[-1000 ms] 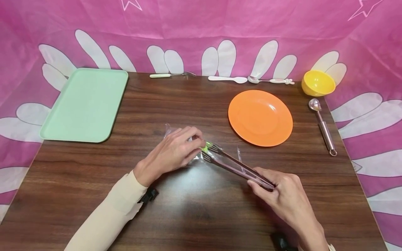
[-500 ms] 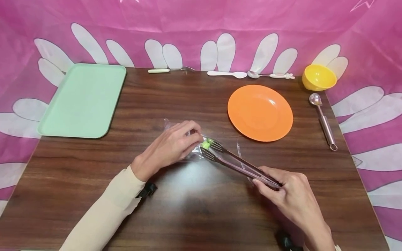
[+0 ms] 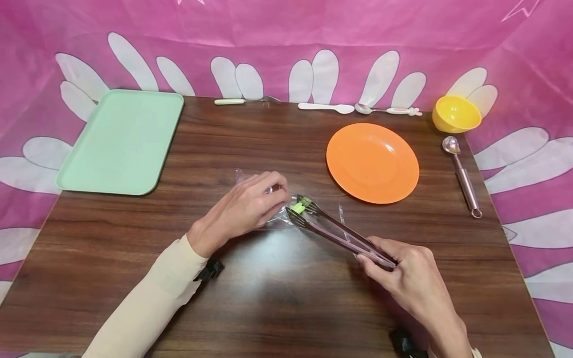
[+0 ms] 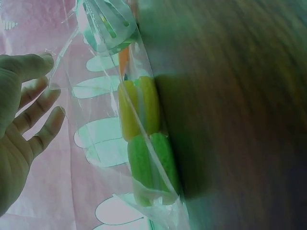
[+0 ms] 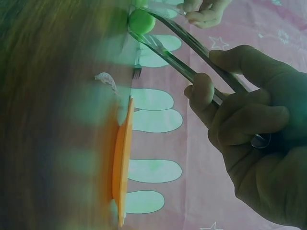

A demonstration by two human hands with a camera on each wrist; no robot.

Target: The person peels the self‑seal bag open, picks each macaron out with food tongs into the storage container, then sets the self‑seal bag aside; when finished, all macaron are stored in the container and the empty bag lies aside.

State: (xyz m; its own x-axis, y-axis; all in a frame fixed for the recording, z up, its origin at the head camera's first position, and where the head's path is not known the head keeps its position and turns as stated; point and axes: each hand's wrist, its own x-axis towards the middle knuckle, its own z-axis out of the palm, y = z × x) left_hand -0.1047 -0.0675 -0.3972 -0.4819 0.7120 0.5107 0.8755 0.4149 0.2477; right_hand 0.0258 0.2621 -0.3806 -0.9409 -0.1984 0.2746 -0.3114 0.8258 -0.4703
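Note:
My left hand (image 3: 248, 204) pinches the edge of a clear plastic bag (image 4: 72, 62) lying on the table. Inside the bag a yellow macaron (image 4: 139, 108) and a green macaron (image 4: 152, 165) stand on edge in a row. In my right hand (image 3: 409, 278) I grip metal tongs (image 3: 329, 237) with slotted, fork-like ends, thumb on one arm and fingers on the other. The tong ends reach the bag's mouth beside my left fingertips, on either side of another green macaron (image 5: 142, 21). Part of the bag is hidden under my left hand.
An orange plate (image 3: 373, 164) lies right of centre, a green tray (image 3: 121, 144) at left. Along the back edge are a fork (image 3: 230, 101), a white spoon (image 3: 324, 107) and another spoon (image 3: 400, 111). A yellow bowl (image 3: 456, 115) and a scoop (image 3: 465, 186) stand right.
The tong ends have shifted slightly right, and the green macaron now shows farther out from my left fingers, between them. My left hand keeps its hold on the bag.

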